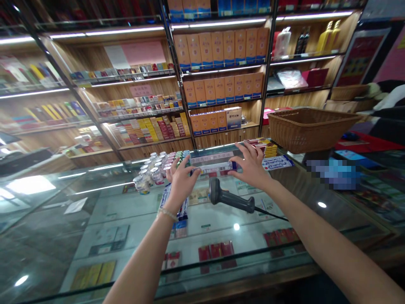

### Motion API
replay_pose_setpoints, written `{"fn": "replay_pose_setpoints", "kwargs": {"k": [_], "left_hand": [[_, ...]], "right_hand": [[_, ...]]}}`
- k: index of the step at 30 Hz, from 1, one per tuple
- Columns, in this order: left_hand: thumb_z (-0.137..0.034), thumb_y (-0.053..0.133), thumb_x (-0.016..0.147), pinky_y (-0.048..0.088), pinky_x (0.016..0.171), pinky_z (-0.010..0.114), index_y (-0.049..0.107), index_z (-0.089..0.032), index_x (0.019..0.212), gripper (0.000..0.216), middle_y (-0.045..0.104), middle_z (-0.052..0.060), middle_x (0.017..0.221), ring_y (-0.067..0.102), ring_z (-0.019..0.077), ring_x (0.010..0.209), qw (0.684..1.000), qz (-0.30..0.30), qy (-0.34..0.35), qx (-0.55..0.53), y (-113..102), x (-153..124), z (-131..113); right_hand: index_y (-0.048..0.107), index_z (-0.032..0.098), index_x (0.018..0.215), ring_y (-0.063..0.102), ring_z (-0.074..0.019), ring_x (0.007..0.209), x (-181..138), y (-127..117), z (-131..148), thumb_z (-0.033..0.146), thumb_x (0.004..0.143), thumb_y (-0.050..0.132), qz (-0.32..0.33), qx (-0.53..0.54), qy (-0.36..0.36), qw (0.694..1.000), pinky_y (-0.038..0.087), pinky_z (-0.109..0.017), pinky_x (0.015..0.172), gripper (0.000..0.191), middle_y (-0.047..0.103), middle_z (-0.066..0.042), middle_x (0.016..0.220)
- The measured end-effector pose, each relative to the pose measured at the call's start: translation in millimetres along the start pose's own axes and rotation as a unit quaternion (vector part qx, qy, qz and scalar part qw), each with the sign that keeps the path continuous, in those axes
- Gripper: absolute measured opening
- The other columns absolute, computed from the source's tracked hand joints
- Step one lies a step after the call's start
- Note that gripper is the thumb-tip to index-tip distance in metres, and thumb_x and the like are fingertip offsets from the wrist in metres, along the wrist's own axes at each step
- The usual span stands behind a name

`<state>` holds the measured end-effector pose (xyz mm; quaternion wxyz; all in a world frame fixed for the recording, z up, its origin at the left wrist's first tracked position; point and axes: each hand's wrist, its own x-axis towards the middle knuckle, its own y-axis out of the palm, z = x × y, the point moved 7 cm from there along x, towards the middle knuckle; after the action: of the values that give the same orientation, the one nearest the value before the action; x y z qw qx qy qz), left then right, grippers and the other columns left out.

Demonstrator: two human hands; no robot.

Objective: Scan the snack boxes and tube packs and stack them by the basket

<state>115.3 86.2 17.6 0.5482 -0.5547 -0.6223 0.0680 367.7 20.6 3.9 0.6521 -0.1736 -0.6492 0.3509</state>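
Observation:
My left hand (182,179) and my right hand (252,166) pinch opposite ends of a long, narrow white packet (213,168) with dark blue ends, level above the glass counter. Thumbs and forefingers do the gripping; the remaining fingers are spread. Similar blue-and-white packets (278,162) lie beyond my right wrist. More striped packets (182,212) show under my left wrist, partly hidden by it. Between my forearms, a dark grey barcode scanner (232,198) rests on the glass, its cable running right. Small lidded jars (155,171) stand in a cluster left of my left hand.
The glass display counter (136,223) has goods inside. A wicker basket (310,126) stands at the right, with yellow and red packs (268,148) beside it. Shelves of orange boxes (218,90) rise behind. Part of the right side is pixelated.

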Motion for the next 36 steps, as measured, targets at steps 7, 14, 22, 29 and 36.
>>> {"fn": "replay_pose_setpoints", "kwargs": {"k": [7, 14, 22, 29, 36], "left_hand": [[-0.044, 0.063, 0.097, 0.015, 0.125, 0.076, 0.083, -0.029, 0.092, 0.025, 0.060, 0.005, 0.157, 0.035, 0.0422, 0.155, 1.000, 0.000, 0.001, -0.005, -0.8, -6.0, -3.2], [-0.047, 0.064, 0.097, 0.001, 0.127, 0.073, 0.068, -0.031, 0.138, 0.044, 0.043, 0.010, 0.170, 0.027, 0.0404, 0.160, 0.992, -0.042, 0.078, 0.087, -13.6, -21.5, -27.3], [-0.047, 0.077, 0.090, -0.009, 0.127, 0.072, 0.074, -0.036, 0.124, 0.036, 0.037, 0.005, 0.173, 0.025, 0.0409, 0.162, 0.974, -0.012, 0.174, 0.141, -6.1, -29.8, -54.9], [-0.044, 0.074, 0.093, -0.007, 0.127, 0.075, 0.077, -0.034, 0.116, 0.026, 0.040, 0.005, 0.172, 0.027, 0.0407, 0.161, 0.974, -0.014, 0.175, 0.141, -5.4, -28.5, -55.2], [-0.040, 0.075, 0.092, -0.007, 0.126, 0.076, 0.079, -0.034, 0.113, 0.022, 0.040, 0.003, 0.172, 0.028, 0.0416, 0.160, 0.977, -0.013, 0.170, 0.127, -8.2, -29.0, -53.5]], "right_hand": [[0.077, 0.030, 0.110, 0.030, -0.0385, 0.157, -5.0, -10.9, 8.8, 0.048, 0.094, 0.072, -0.030, -0.062, -0.035, 0.997, 0.010, -0.066, 0.127, 0.025, 0.046, -0.007, 0.167], [0.077, 0.030, 0.111, 0.030, -0.0390, 0.158, -8.1, -14.1, 15.6, 0.047, 0.095, 0.071, -0.014, -0.083, -0.040, 0.996, 0.007, -0.068, 0.128, 0.024, 0.044, -0.006, 0.169], [0.077, 0.029, 0.114, 0.028, -0.0391, 0.158, -9.2, -17.1, 26.5, 0.047, 0.096, 0.069, -0.017, -0.070, -0.056, 0.996, 0.008, -0.068, 0.127, 0.026, 0.042, -0.008, 0.169], [0.076, 0.031, 0.116, 0.027, -0.0385, 0.159, -10.2, -15.4, 24.5, 0.047, 0.097, 0.067, -0.008, -0.068, -0.052, 0.996, 0.007, -0.068, 0.127, 0.026, 0.041, -0.005, 0.170], [0.074, 0.029, 0.122, 0.027, -0.0380, 0.159, -7.0, -15.0, 32.1, 0.044, 0.099, 0.066, 0.002, -0.082, -0.068, 0.994, 0.008, -0.067, 0.128, 0.029, 0.041, -0.008, 0.170]]}}
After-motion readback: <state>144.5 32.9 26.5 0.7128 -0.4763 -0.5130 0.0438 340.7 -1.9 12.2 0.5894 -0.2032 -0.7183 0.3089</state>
